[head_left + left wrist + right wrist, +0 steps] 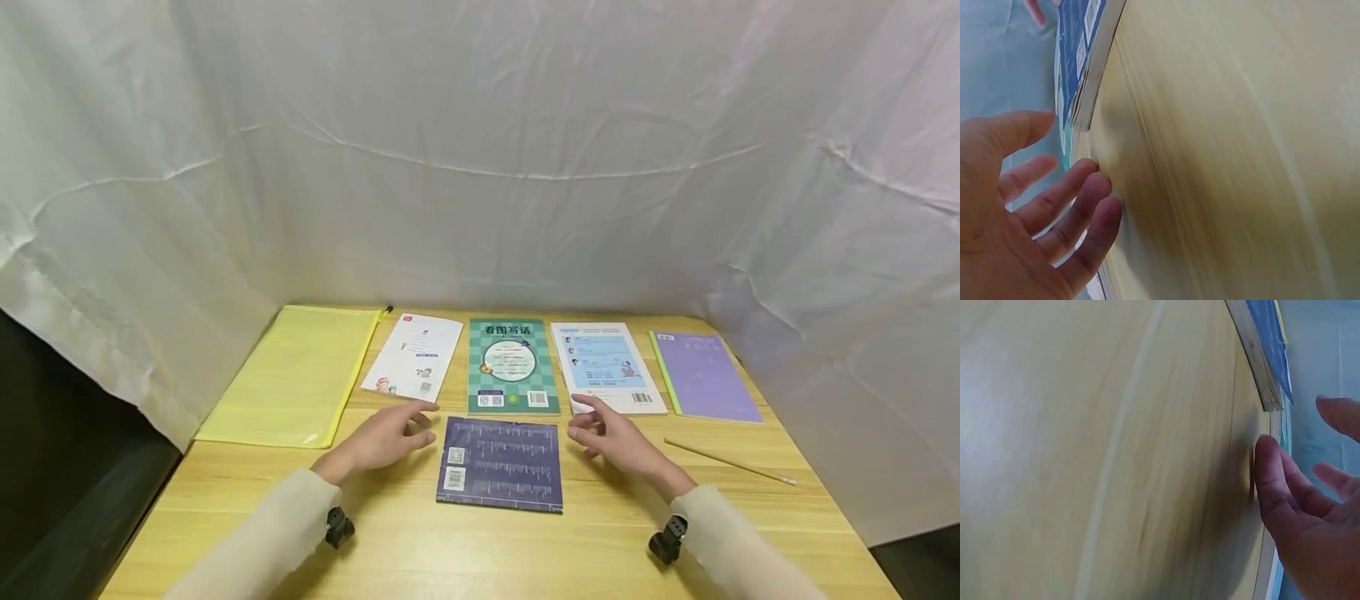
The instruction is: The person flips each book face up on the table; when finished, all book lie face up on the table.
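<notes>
A dark blue book (pixel 498 463) lies flat on the table in front of me, its printed back with a barcode facing up. Just off its left edge is my left hand (pixel 386 437), fingers relaxed and holding nothing. On the other side my right hand (pixel 618 437) hovers beside the book's right edge, fingers loosely bent with nothing in them. Each wrist view shows a gap between the hand and the blue book (pixel 1079 53). Behind it lie a green book (pixel 483 379), a white book (pixel 420 354) and a white book with a light blue panel (pixel 607 362).
A yellow zip folder (pixel 288 375) lies at the table's left. At the right are a purple notebook (pixel 708 375) and, nearer me, a pencil (pixel 727 461). White cloth (pixel 480 208) hangs around the back and sides of the wooden table (pixel 450 554).
</notes>
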`<state>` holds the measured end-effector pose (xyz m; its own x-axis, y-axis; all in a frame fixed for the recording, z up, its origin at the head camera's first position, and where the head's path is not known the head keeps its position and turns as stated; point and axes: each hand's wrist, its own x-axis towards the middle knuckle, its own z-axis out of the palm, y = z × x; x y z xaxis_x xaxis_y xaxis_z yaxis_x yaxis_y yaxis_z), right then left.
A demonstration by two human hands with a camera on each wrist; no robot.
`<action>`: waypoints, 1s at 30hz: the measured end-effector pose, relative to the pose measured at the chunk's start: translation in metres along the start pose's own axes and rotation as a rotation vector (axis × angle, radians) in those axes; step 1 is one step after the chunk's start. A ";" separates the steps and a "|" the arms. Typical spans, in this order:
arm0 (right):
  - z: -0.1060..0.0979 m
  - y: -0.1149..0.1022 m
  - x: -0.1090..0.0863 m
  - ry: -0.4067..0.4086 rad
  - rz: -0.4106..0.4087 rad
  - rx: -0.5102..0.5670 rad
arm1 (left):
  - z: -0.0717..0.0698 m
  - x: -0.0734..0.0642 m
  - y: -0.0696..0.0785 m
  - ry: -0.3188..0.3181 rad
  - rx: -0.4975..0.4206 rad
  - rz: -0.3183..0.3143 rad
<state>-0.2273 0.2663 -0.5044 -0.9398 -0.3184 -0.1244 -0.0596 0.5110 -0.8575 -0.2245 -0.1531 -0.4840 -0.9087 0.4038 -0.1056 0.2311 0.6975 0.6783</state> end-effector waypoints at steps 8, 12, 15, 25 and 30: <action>0.007 -0.006 -0.001 -0.071 -0.030 0.091 | 0.004 -0.002 0.001 -0.024 -0.075 0.025; 0.009 -0.006 -0.002 -0.114 -0.007 0.163 | 0.006 -0.003 0.001 -0.057 -0.121 0.051; 0.009 -0.005 -0.002 -0.143 0.014 0.220 | 0.009 -0.002 0.001 -0.083 -0.160 0.056; 0.013 -0.004 -0.001 -0.139 0.087 0.382 | 0.013 0.001 0.002 -0.098 -0.239 0.055; 0.013 -0.004 0.000 -0.122 0.095 0.460 | 0.015 0.002 0.001 -0.110 -0.391 0.021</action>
<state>-0.2226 0.2540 -0.5078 -0.8861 -0.3922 -0.2470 0.2054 0.1455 -0.9678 -0.2213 -0.1427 -0.4946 -0.8578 0.4911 -0.1517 0.0800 0.4191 0.9044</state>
